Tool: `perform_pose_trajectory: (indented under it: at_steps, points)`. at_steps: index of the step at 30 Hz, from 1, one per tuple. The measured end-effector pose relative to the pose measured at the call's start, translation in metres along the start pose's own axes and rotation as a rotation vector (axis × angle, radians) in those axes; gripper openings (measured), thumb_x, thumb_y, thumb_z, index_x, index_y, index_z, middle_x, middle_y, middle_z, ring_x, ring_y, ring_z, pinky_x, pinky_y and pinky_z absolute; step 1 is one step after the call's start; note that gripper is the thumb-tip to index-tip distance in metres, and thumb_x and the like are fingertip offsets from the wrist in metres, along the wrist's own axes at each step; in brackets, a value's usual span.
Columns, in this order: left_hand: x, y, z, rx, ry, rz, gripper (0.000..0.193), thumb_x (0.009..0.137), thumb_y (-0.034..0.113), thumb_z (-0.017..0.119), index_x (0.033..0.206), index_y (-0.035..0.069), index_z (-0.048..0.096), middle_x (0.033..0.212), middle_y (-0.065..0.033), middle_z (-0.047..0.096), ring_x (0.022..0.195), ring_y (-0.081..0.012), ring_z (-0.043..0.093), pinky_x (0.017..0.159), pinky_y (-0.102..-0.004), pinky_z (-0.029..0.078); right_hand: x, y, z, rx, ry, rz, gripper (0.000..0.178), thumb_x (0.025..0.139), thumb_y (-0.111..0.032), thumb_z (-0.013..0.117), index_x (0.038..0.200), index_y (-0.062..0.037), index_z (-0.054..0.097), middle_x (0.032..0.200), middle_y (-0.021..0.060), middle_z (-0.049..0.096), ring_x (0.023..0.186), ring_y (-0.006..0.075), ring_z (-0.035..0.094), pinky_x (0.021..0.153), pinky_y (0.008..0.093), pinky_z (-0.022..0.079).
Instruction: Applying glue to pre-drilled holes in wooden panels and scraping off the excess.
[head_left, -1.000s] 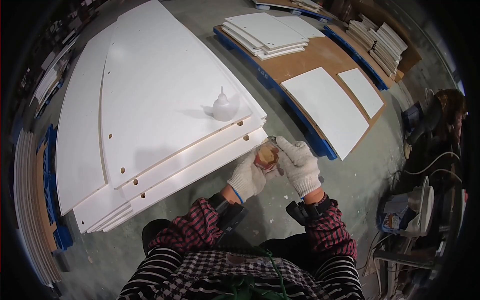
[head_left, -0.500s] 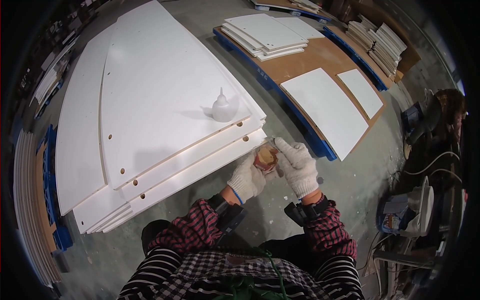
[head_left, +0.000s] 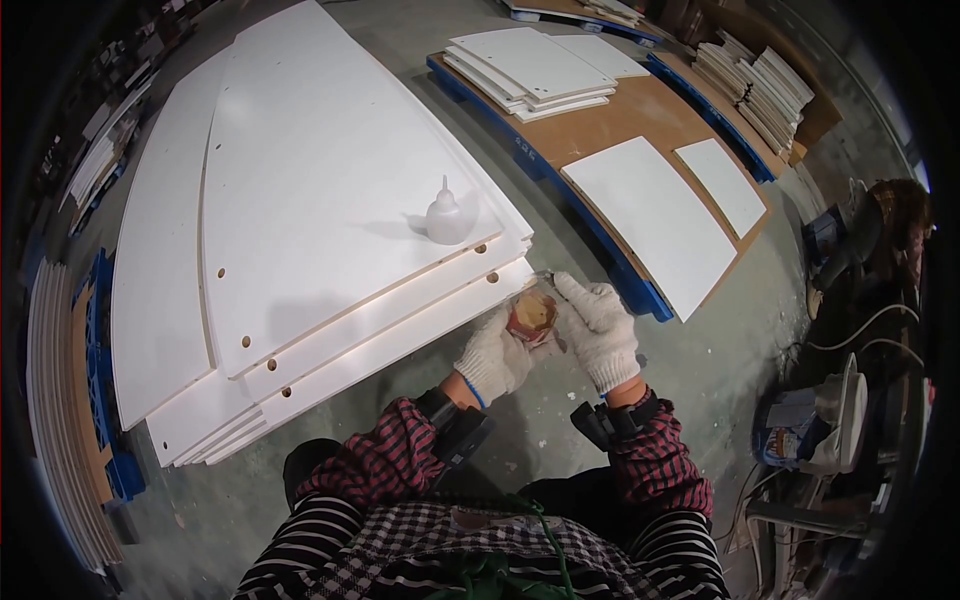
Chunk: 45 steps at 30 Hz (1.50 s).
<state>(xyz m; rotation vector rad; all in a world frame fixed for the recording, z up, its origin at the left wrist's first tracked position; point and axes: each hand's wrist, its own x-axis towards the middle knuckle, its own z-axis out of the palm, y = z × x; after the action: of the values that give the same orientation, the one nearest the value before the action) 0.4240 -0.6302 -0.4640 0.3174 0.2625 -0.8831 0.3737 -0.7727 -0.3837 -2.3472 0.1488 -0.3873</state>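
Observation:
In white knit gloves, both hands meet just off the near right corner of a stack of white boards [head_left: 330, 170]. My left hand [head_left: 497, 358] is wrapped round a small reddish cup [head_left: 533, 316] with tan, paste-like stuff inside. Close by on the right, the fingers of my right hand [head_left: 603, 335] are curled together; whatever they pinch is too small to make out. Round holes show along the boards' near edges. On the top board stands a translucent squeeze bottle [head_left: 449, 218] with a thin upright nozzle.
Beyond a strip of floor lies a brown sheet on a blue pallet [head_left: 640, 280], bearing stacked white panels [head_left: 530, 70] and separate ones. A bucket [head_left: 800, 425] and cables are at the right. More boards [head_left: 60, 390] lean by a blue pallet at the left.
My right hand has shifted very slightly to the right, a little off the cup. The cup's opening faces me a bit more. The boards and bottle have stayed put.

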Motion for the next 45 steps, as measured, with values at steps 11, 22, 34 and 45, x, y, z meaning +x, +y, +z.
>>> perform_pose_trajectory:
  at_steps: [11,22,34,45]
  points:
    - [0.000,0.000,-0.001,0.003,-0.029,0.001,0.043,0.100,0.040,0.039,0.134,0.014,0.042,0.131,-0.0058,0.050,0.116,-0.0238,0.049,0.100,-0.0465,0.041,0.002,-0.007,-0.001,-0.028,-0.091,-0.003,0.037,0.084,-0.004,0.065,0.120,-0.0105,0.063,0.088,0.0097,0.053,0.075,0.0207,0.058,0.066,0.0296,0.049]
    - [0.000,-0.001,0.000,0.010,0.043,-0.010,0.045,0.101,0.042,0.034,0.135,0.013,0.041,0.131,-0.0085,0.049,0.116,-0.0278,0.050,0.100,-0.0491,0.042,0.000,0.001,-0.004,0.032,-0.001,-0.071,0.038,0.085,-0.005,0.063,0.122,-0.0148,0.062,0.088,0.0122,0.055,0.072,0.0221,0.062,0.064,0.0303,0.052]
    - [-0.002,0.000,0.006,0.037,0.013,-0.008,0.042,0.101,0.041,0.035,0.130,0.013,0.046,0.127,-0.0065,0.052,0.113,-0.0242,0.052,0.098,-0.0458,0.044,0.000,-0.015,-0.004,-0.204,-0.022,-0.150,0.037,0.085,-0.001,0.063,0.120,-0.0138,0.064,0.089,0.0095,0.057,0.073,0.0177,0.063,0.059,0.0283,0.052]
    - [-0.001,-0.001,0.004,0.057,0.045,-0.003,0.039,0.101,0.044,0.033,0.123,0.018,0.052,0.120,0.0001,0.058,0.106,-0.0183,0.058,0.090,-0.0388,0.050,0.000,-0.009,-0.006,-0.136,-0.032,-0.171,0.035,0.084,0.000,0.062,0.118,-0.0094,0.064,0.087,0.0116,0.057,0.069,0.0199,0.062,0.056,0.0286,0.050]
